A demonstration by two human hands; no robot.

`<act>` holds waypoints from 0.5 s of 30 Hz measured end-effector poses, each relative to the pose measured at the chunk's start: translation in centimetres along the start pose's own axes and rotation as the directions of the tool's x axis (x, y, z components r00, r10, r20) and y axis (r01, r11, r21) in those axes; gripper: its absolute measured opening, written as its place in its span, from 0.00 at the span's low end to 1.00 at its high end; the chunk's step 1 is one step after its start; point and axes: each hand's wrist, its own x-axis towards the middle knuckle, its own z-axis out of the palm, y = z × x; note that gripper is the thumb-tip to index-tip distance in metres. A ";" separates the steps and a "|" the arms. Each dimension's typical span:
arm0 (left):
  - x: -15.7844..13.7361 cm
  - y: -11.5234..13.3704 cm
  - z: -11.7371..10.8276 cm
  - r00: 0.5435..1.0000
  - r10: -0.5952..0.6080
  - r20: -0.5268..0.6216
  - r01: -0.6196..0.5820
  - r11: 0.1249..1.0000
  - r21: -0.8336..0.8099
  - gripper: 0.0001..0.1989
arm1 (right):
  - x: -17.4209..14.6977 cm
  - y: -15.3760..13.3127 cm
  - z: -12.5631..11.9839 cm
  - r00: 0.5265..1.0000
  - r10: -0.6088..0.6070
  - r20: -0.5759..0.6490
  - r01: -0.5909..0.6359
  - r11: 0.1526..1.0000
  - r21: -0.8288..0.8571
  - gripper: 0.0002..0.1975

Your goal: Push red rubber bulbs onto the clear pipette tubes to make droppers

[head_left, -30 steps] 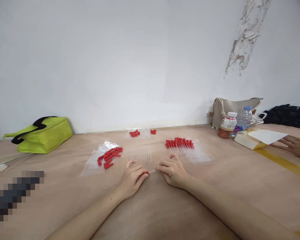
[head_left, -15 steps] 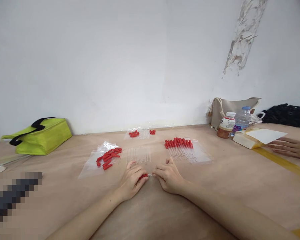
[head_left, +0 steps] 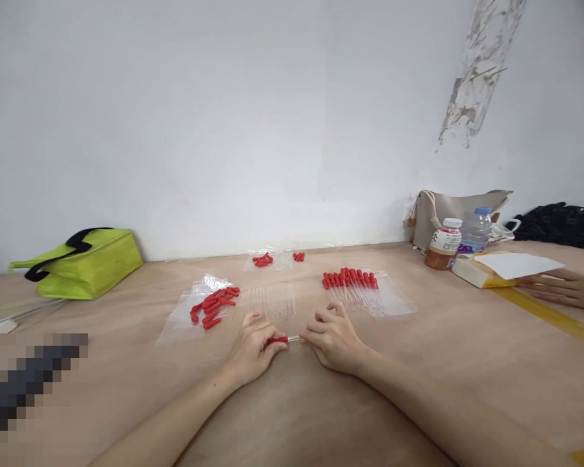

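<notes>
My left hand (head_left: 254, 350) is closed on a red rubber dropper bulb (head_left: 278, 340), pinched between thumb and fingers. From the bulb's right end a clear glass dropper tube (head_left: 293, 338) runs to my right hand (head_left: 335, 340), whose fingertips pinch it. Beyond my left hand, loose red bulbs (head_left: 214, 305) lie on a clear plastic bag (head_left: 172, 327). Bare glass tubes (head_left: 272, 299) lie in a row behind both hands. To the right, several droppers with red bulbs (head_left: 350, 279) lie side by side, partly on another clear bag (head_left: 394, 301).
More red bulbs (head_left: 263, 260) lie by the wall. A lime-green bag (head_left: 92, 266) stands at left. At right are a brown drink bottle (head_left: 442, 245), a blue-capped bottle (head_left: 475, 230), a beige bag (head_left: 423, 220), a box (head_left: 470, 272) and another person's hand (head_left: 559, 288).
More of the red bulb now shows beyond my left fingers. My right hand has shifted slightly right, its fingers more bent, still on the glass tube. The view has moved slightly.
</notes>
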 end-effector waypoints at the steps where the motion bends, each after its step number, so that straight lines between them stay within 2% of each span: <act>1: -0.1 -0.1 0.1 1.000 -0.006 -0.001 0.006 1.000 0.002 0.05 | -0.1 0.1 0.1 1.000 -0.003 -0.008 0.003 1.000 -0.006 0.10; 9: -0.1 0.0 0.1 1.000 0.006 0.018 -0.006 1.000 0.020 0.06 | -0.5 0.4 0.4 1.000 0.013 0.002 -0.013 1.000 0.028 0.08; 14: 0.1 0.6 -0.2 0.999 0.028 0.029 -0.030 0.998 0.061 0.08 | -0.2 -0.5 0.1 0.996 0.056 0.065 -0.058 0.998 0.018 0.10; 15: 0.1 0.6 -0.3 1.000 0.015 0.020 -0.016 0.998 0.063 0.11 | 0.0 -0.6 -0.1 0.993 0.079 0.089 -0.080 0.997 0.007 0.10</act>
